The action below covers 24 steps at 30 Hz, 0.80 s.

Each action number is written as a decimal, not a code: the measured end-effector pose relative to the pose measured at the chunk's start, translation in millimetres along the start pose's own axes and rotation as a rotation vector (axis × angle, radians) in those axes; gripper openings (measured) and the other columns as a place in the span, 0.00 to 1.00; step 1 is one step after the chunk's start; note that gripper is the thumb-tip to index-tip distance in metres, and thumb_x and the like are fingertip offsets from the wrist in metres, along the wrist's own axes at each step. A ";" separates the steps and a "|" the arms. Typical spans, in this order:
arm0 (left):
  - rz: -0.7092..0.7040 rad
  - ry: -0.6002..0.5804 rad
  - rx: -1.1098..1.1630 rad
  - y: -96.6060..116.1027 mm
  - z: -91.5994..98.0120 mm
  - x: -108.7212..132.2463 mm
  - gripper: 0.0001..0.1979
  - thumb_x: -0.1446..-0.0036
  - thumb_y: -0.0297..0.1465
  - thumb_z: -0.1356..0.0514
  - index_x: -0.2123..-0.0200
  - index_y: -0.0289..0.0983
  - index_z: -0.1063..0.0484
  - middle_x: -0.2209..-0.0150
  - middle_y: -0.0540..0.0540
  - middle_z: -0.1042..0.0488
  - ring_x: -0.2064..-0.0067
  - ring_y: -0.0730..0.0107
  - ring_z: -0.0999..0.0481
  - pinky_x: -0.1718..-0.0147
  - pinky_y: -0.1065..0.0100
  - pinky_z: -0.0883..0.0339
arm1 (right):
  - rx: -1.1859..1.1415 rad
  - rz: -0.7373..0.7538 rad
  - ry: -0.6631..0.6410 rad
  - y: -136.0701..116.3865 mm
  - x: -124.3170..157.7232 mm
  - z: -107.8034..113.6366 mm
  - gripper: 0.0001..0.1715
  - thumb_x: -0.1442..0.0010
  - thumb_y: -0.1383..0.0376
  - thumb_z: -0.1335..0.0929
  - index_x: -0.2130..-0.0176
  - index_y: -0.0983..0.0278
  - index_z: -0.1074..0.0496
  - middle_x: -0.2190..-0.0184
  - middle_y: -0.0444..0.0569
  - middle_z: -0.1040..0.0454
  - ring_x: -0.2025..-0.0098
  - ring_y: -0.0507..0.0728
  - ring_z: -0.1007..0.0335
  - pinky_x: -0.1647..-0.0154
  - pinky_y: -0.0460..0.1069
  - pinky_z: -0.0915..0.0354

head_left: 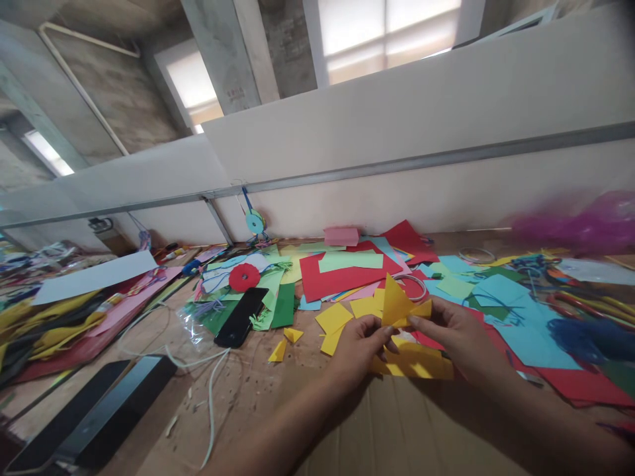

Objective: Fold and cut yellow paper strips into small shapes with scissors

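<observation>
Between my two hands is a folded piece of yellow paper (397, 303), with one pointed corner standing up. My left hand (364, 344) pinches its lower left side between thumb and fingers. On the right, my right hand (449, 327) grips the paper's other end, thumb on the front. Below the hands lies a larger yellow sheet (419, 362) on brown cardboard (381, 423). Several yellow squares (333, 318) lie just beyond my left hand. Two small folded yellow pieces (278, 350) rest on the table farther left.
A black phone (242, 317) lies on green paper to the left, near a white cable (212, 396) and a dark box-shaped device (119, 410). Red sheets (317, 277) and light blue sheets (526, 330) spread behind and to the right. A white partition (421, 132) stands at the back.
</observation>
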<state>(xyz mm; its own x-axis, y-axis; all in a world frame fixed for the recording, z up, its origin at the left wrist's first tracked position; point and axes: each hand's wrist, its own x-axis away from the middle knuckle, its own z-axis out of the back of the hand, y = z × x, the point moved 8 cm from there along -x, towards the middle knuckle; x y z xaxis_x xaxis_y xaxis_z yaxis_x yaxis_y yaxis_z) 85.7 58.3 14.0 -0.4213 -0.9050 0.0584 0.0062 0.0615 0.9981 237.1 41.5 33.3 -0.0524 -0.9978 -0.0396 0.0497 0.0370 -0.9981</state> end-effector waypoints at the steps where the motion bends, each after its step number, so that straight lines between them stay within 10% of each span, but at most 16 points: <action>1: 0.000 -0.001 0.008 0.3 -0.1 -0.1 0.17 0.49 0.45 0.36 0.72 0.35 0.27 0.75 0.46 0.25 0.74 0.74 0.31 0.72 0.71 0.38 | -0.008 -0.006 -0.002 -0.3 -0.1 -0.2 0.20 0.52 0.49 0.25 0.71 0.60 0.31 0.69 0.49 0.22 0.62 0.64 0.25 0.60 0.55 0.31; 12: -0.018 0.028 -0.081 0.9 2.9 0.6 0.15 0.47 0.41 0.38 0.75 0.36 0.31 0.77 0.47 0.26 0.76 0.74 0.32 0.74 0.72 0.40 | -0.192 -0.155 -0.034 10.7 -2.7 -3.4 0.34 0.57 0.55 0.21 0.53 0.58 0.33 0.60 0.48 0.23 0.61 0.60 0.23 0.59 0.53 0.28; 17: -0.016 -0.017 -0.096 0.0 -0.9 1.9 0.15 0.46 0.42 0.38 0.72 0.35 0.28 0.75 0.47 0.25 0.75 0.74 0.31 0.73 0.71 0.39 | -0.057 -0.147 -0.084 9.9 -2.9 -5.2 0.19 0.54 0.52 0.23 0.70 0.63 0.26 0.71 0.48 0.23 0.69 0.56 0.27 0.68 0.49 0.32; 24: -0.070 0.022 -0.057 7.7 3.3 -0.3 0.21 0.42 0.47 0.43 0.70 0.33 0.26 0.72 0.44 0.24 0.75 0.74 0.32 0.72 0.71 0.38 | -0.044 -0.076 -0.004 10.8 -5.8 9.0 0.16 0.49 0.52 0.25 0.70 0.61 0.23 0.67 0.48 0.22 0.68 0.56 0.28 0.66 0.49 0.32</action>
<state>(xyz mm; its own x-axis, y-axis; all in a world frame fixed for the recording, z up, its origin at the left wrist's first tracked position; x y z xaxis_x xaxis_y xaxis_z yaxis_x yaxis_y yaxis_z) 82.9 60.5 21.6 -0.4028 -0.9152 -0.0121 0.0294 -0.0262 0.9992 246.9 47.1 23.2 -0.0507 -0.9981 0.0362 0.0014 -0.0364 -0.9993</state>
